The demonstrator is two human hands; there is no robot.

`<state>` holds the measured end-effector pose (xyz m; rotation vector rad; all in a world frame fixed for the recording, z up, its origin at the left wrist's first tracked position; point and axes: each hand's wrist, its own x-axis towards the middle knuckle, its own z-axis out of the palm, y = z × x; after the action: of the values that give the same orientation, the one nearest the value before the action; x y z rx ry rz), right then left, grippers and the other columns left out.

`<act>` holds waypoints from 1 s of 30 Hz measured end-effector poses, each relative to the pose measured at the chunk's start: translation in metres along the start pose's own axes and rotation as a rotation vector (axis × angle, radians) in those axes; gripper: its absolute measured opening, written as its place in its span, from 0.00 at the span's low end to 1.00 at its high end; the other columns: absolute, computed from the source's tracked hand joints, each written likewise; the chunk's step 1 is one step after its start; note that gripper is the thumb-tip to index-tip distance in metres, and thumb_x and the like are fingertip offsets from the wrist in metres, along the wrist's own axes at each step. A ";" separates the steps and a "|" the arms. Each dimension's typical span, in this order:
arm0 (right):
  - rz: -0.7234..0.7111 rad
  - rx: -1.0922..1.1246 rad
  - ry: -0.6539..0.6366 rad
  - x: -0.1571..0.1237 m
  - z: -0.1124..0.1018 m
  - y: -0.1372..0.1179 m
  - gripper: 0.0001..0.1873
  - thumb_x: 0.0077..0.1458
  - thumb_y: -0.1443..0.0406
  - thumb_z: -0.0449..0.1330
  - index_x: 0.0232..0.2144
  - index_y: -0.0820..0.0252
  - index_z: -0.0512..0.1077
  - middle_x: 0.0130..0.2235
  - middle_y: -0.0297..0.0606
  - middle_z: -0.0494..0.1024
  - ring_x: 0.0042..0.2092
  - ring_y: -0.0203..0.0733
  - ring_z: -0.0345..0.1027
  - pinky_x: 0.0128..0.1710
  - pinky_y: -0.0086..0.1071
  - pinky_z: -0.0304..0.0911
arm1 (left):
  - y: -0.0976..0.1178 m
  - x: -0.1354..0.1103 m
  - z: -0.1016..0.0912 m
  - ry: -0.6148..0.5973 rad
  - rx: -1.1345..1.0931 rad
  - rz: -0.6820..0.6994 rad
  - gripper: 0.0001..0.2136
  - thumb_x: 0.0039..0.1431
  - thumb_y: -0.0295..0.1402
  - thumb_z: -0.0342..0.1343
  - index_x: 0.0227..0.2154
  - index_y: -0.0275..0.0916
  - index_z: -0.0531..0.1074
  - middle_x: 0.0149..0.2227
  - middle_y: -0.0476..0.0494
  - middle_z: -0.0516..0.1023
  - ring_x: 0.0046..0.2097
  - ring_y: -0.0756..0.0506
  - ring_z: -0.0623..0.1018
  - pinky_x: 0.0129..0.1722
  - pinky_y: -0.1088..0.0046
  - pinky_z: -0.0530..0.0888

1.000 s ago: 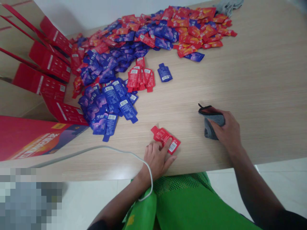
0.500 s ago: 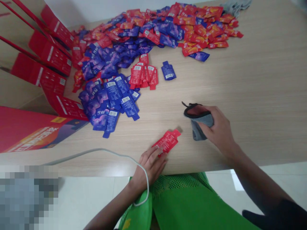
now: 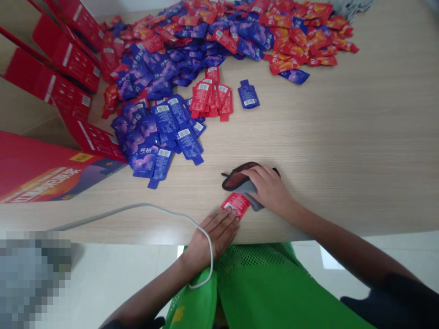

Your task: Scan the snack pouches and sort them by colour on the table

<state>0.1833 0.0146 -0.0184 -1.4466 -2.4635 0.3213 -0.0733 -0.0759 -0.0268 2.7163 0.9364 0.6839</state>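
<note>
Near the table's front edge, a red sachet (image 3: 236, 204) lies with its printed back up. My left hand (image 3: 219, 227) rests flat over its lower left end, fingers stretched out. My right hand (image 3: 269, 189) is closed round a grey cloth (image 3: 255, 201) with black edging and a reddish inner side (image 3: 240, 179). That cloth covers the sachet's upper right end, so its spout cannot be seen. Beyond my hands are a small pile of red sachets (image 3: 212, 98), a single blue sachet (image 3: 248, 95) and a spread of blue sachets (image 3: 166, 123).
A heap of mixed red and blue sachets (image 3: 192, 45) runs along the back. Red cartons (image 3: 51, 84) stand at the left. A grey cable (image 3: 144, 205) crosses the table's front and passes over my left wrist. Another grey cloth (image 3: 353, 7) lies far back right.
My right hand has moved left with the grey cloth, bringing it onto the sachet's upper right end. My left hand stays on the sachet. The view has shifted slightly.
</note>
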 end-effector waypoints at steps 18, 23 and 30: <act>-0.142 0.020 -0.036 -0.010 0.002 -0.014 0.28 0.58 0.63 0.68 0.59 0.60 0.68 0.54 0.48 0.77 0.54 0.57 0.69 0.55 0.49 0.66 | 0.013 0.004 0.010 -0.028 0.018 -0.047 0.15 0.71 0.29 0.58 0.58 0.37 0.75 0.59 0.42 0.80 0.61 0.39 0.78 0.59 0.61 0.75; -0.030 -0.127 0.053 0.020 -0.034 0.030 0.27 0.58 0.67 0.65 0.58 0.61 0.68 0.54 0.50 0.77 0.53 0.60 0.69 0.53 0.50 0.66 | 0.014 0.006 0.008 -0.042 0.011 -0.055 0.14 0.71 0.30 0.58 0.57 0.37 0.75 0.59 0.43 0.80 0.63 0.39 0.76 0.61 0.61 0.74; -0.175 0.108 0.173 -0.007 -0.043 -0.034 0.25 0.62 0.65 0.59 0.61 0.58 0.66 0.54 0.47 0.78 0.54 0.55 0.70 0.54 0.48 0.66 | 0.015 0.007 0.013 -0.065 -0.086 -0.120 0.14 0.71 0.29 0.55 0.56 0.39 0.76 0.55 0.40 0.82 0.56 0.39 0.81 0.56 0.58 0.79</act>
<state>0.1732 -0.0049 0.0317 -1.1558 -2.3728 0.2751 -0.0549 -0.0835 -0.0308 2.5677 1.0211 0.5951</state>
